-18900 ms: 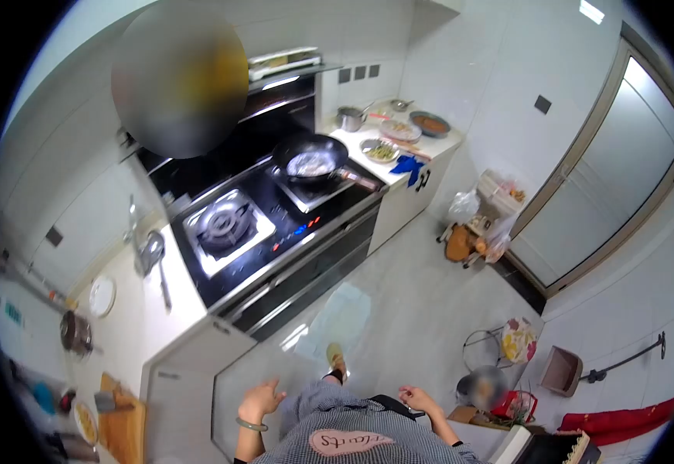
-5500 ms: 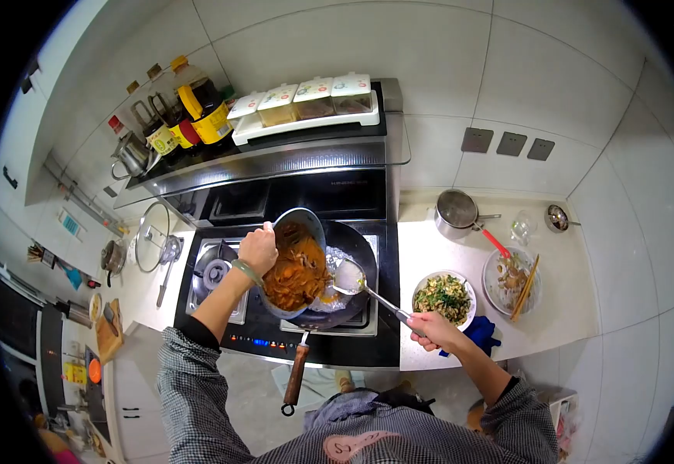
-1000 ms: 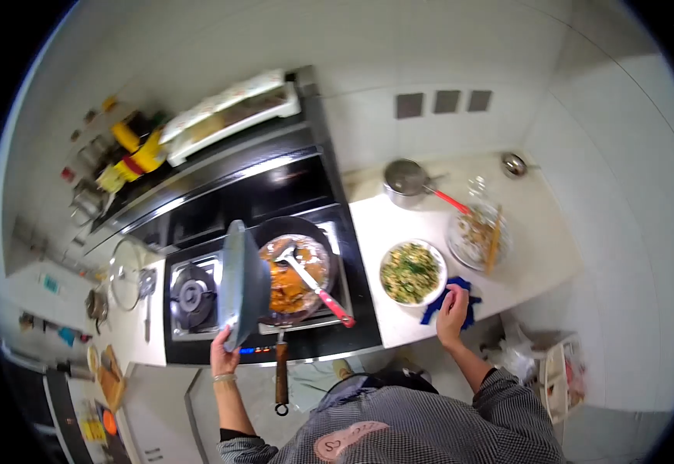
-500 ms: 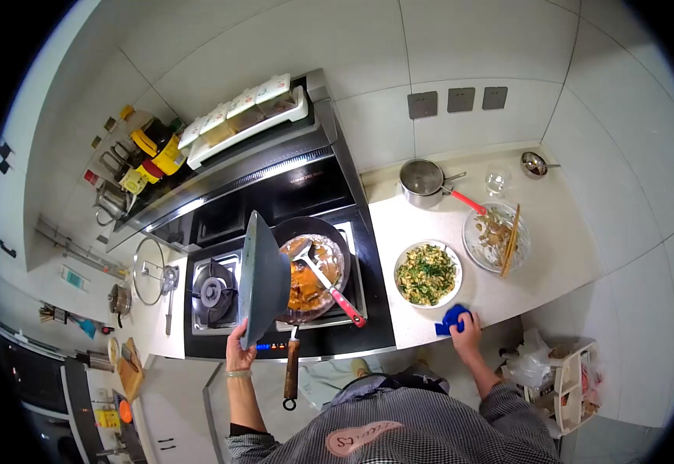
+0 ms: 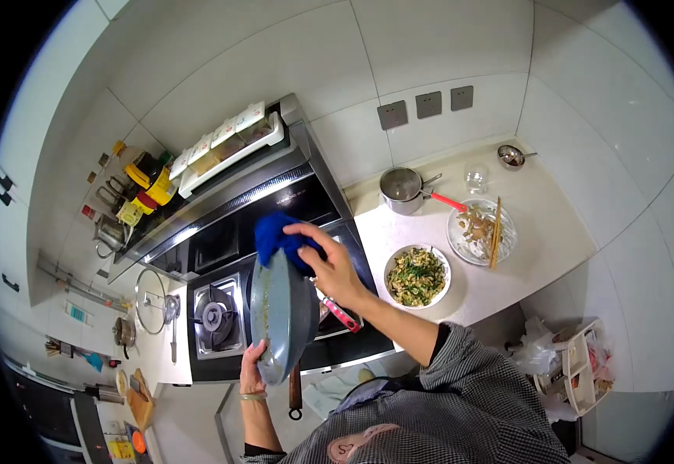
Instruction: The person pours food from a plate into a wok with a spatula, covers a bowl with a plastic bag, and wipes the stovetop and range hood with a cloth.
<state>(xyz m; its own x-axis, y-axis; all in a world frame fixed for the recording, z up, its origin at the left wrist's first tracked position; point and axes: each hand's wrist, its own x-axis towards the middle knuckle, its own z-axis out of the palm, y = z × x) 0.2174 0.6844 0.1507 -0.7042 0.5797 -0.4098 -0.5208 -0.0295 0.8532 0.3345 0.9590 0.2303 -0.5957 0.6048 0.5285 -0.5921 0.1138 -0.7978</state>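
Note:
My left hand (image 5: 252,366) grips the lower rim of a large grey-blue bowl (image 5: 273,317), which is tilted up on its side above the stove with its inner face showing. At the bowl's upper edge, my right hand (image 5: 335,267) is closed on a bunched blue cloth (image 5: 273,234) that touches the rim. Behind the bowl, the wok is mostly hidden; its wooden handle (image 5: 295,390) sticks out below. A spatula's red handle (image 5: 342,316) shows to the right of the bowl.
On the right counter stand a white bowl of chopped egg and greens (image 5: 417,277), a saucepan (image 5: 402,190), and a plate (image 5: 460,243) with chopsticks (image 5: 495,233) across it. A bare burner (image 5: 217,316) is at left, beside a glass lid (image 5: 150,301).
My right hand has lifted the blue cloth from the counter edge to the bowl's upper rim. The bowl has turned, showing more of its inside and hiding the wok's food.

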